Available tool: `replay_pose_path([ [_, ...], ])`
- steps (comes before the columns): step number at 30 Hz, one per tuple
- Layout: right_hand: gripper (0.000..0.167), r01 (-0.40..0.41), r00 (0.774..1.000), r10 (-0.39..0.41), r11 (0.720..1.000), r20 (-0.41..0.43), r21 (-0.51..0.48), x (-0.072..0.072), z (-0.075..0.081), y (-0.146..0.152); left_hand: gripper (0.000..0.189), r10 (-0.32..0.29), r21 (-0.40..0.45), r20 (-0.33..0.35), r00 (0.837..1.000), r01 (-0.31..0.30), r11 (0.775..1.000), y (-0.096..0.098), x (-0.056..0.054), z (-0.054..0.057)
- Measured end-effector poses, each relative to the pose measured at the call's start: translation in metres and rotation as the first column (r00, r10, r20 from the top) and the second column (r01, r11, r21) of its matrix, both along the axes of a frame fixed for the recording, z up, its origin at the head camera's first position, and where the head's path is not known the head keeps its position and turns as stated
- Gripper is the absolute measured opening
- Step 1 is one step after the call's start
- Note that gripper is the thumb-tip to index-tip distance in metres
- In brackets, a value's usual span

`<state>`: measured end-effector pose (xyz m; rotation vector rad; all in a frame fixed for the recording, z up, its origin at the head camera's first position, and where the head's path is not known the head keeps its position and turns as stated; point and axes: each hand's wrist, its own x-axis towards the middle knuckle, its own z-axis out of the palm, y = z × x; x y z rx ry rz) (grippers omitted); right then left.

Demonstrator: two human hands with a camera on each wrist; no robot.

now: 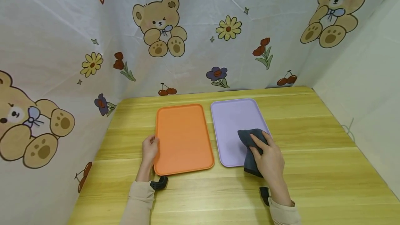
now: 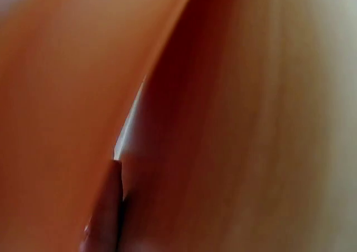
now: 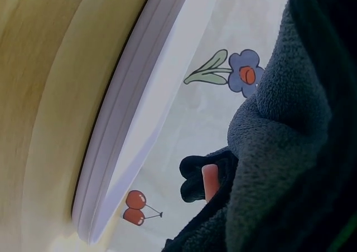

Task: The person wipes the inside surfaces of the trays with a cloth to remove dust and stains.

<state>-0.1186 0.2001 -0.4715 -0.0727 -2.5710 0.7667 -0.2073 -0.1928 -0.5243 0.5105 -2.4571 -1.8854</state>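
Near the middle of the counter [image 1: 312, 155], seen from the head view, an orange tray [image 1: 184, 138] sits at nine o'clock from a purple tray [image 1: 232, 124], the two side by side with a narrow strip of wood grain between them. The left hand [image 1: 150, 148] is at the orange tray's rim, between eight and nine o'clock, its grip pinching that edge with the thumb on the near side; the left wrist view is too blurred to tell whether the edge rests on the wood. The right hand [image 1: 270, 159] has its fingers bent into a dark grey cloth [image 1: 251, 162], the grip pinching bunched fabric. That cloth lies over the purple tray's corner at about five o'clock and hangs past its near rim; in the right wrist view its fuzzy folds rise beside the tray's pale wall, with a fingertip [image 3: 210, 180] peeking out. Both arms come in from six o'clock in beige sleeves [image 1: 137, 199], each with a black wrist piece [image 1: 160, 183]. Toward twelve o'clock hangs white fabric [image 1: 193, 74] printed with bears, flowers and cherries; toward two o'clock stands a plain white wall [image 1: 359, 79].
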Motion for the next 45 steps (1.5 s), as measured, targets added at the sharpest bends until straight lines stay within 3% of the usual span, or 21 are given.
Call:
replay_pose_path([
  [5,0.043,-0.002,1.000,0.002,1.000,-0.014,-0.003,0.001,-0.001,-0.001,0.046,-0.071,0.076,0.025,0.997,0.069,0.995,-0.001,0.001,0.001],
  [8,0.043,-0.001,1.000,0.001,1.000,-0.015,-0.002,0.001,-0.002,-0.001,0.044,-0.089,0.064,-0.022,0.996,0.091,0.994,-0.001,0.001,-0.001],
  [14,0.044,0.003,1.000,-0.003,1.000,-0.013,-0.014,0.001,-0.002,-0.002,0.048,-0.063,-0.009,-0.137,0.988,0.062,0.998,0.000,0.003,-0.003],
  [17,0.044,0.014,1.000,-0.015,0.999,-0.027,-0.030,-0.001,-0.002,-0.001,0.051,-0.035,0.006,-0.164,0.986,0.037,0.999,0.002,0.004,-0.001],
  [22,0.043,0.028,0.993,-0.035,0.998,-0.112,-0.061,-0.006,0.002,0.000,0.050,0.031,0.078,-0.210,0.977,-0.015,0.997,0.012,0.006,0.013],
  [27,0.042,0.019,0.978,-0.036,0.996,-0.207,-0.082,-0.019,0.019,-0.001,0.047,0.035,0.153,-0.254,0.967,0.004,0.988,0.034,0.005,0.032],
  [30,0.041,0.003,0.972,-0.024,0.996,-0.234,-0.090,-0.031,0.033,-0.004,0.046,0.006,0.170,-0.320,0.947,0.051,0.984,0.050,0.005,0.040],
  [37,0.040,-0.010,0.966,-0.017,0.995,-0.256,-0.100,-0.065,0.067,-0.012,0.043,-0.075,0.138,-0.507,0.859,0.166,0.976,0.094,0.005,0.053],
  [39,0.039,-0.009,0.966,-0.015,0.996,-0.257,-0.092,-0.074,0.076,-0.014,0.043,-0.081,0.154,-0.519,0.851,0.186,0.970,0.105,0.005,0.058],
  [45,0.038,0.002,0.970,-0.013,0.999,-0.243,-0.044,-0.098,0.099,-0.020,0.043,-0.098,0.165,-0.532,0.841,0.216,0.962,0.133,0.018,0.088],
])
